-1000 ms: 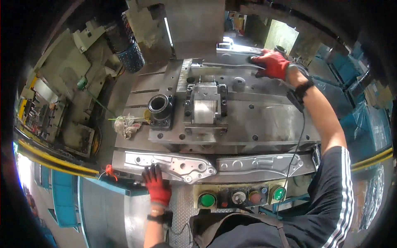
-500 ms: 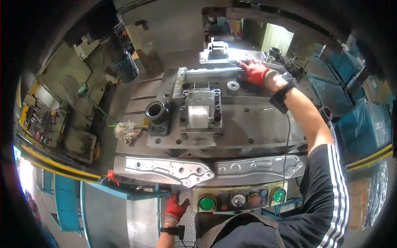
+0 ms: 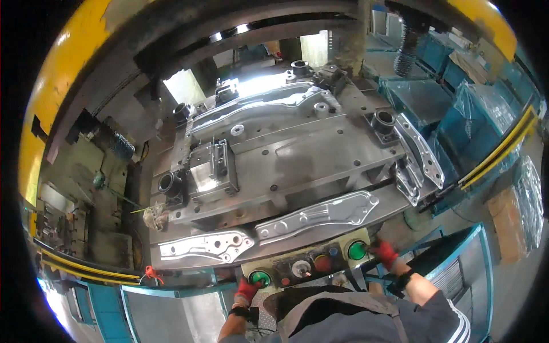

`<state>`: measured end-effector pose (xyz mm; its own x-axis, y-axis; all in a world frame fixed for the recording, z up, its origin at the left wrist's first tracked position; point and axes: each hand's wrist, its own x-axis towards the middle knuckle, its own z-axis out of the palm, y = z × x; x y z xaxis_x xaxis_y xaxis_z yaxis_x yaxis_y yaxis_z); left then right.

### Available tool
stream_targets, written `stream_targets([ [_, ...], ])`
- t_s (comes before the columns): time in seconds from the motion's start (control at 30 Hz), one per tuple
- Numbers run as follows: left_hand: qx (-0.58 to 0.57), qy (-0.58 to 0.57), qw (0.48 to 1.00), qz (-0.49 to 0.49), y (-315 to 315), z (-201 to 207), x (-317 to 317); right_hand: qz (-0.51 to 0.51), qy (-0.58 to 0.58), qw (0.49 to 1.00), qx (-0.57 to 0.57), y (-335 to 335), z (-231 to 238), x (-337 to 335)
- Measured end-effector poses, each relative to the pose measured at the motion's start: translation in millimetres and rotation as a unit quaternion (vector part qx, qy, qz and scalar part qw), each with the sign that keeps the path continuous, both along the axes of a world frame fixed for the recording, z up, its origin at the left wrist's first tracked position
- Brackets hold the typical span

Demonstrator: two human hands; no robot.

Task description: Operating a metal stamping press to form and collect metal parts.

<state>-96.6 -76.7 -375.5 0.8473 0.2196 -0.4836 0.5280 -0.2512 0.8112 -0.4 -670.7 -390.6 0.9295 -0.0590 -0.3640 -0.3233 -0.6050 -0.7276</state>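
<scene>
My left hand (image 3: 247,290), in a red glove, is at the left green push button (image 3: 260,279) of the control panel (image 3: 286,264); its fingers reach onto the button and hold nothing. Beside the right green push button (image 3: 357,250) is my right hand (image 3: 385,254), also red-gloved, its fingers apart and pointing at the button. Whether it touches the button I cannot tell. Two stamped metal brackets, a left one (image 3: 200,247) and a right one (image 3: 317,216), lie along the ledge beyond the panel. A long shiny formed sheet-metal part (image 3: 263,106) rests across the back of the die (image 3: 303,151).
Round guide bushings (image 3: 384,120) stand at the die's corners. More stamped brackets (image 3: 422,151) lie at its right end. A block fixture (image 3: 213,168) sits on the left of the die, near a crumpled rag (image 3: 155,217). A blue-framed bin (image 3: 463,274) is at my right.
My right hand has come back from the part at the rear of the die to the right green button. My left hand has moved up onto the left button. The view has turned.
</scene>
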Motion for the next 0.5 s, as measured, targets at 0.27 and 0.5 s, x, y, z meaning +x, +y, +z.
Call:
stream_targets([
  [0.27, 0.115, 0.057, 0.992, 0.016, -31, 67, 2, 0.073, 0.039, 0.981, -0.176, 74, 75, 9],
  [0.5, 0.174, 0.056, 0.983, 0.032, -26, 41, -8, 0.116, 0.035, 0.970, -0.209, 74, 62, 16],
])
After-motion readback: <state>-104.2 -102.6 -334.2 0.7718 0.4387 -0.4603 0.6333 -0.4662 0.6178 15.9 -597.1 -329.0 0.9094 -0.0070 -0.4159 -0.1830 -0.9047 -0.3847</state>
